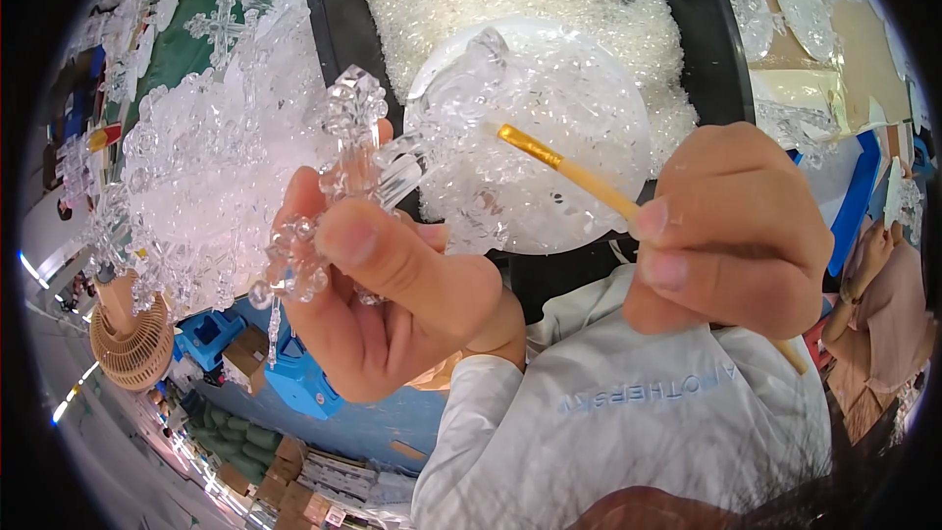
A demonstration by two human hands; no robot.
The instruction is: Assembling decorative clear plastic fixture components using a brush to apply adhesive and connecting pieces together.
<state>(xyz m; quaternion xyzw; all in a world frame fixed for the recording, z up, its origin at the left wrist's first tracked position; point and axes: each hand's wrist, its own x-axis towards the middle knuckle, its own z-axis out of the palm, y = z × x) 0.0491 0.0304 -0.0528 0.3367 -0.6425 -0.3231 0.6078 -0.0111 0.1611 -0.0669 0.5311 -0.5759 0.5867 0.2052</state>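
My left hand [388,290] is shut on a clear plastic snowflake ornament [339,172], thumb pressed on its lower arm, the piece held up in front of me. My right hand [731,231] is shut on a thin wooden brush [569,172] with a gold ferrule. The brush tip points up and left, toward the ornament and over a white bowl [549,118] of clear granules. The tip stands a little apart from the ornament.
A black tray [706,29] filled with white glittery granules lies behind the bowl. A heap of clear snowflake ornaments [196,167] sits at the left on a green surface. Another person [883,304] in pink is at the right edge. Cardboard boxes and blue bins lie below.
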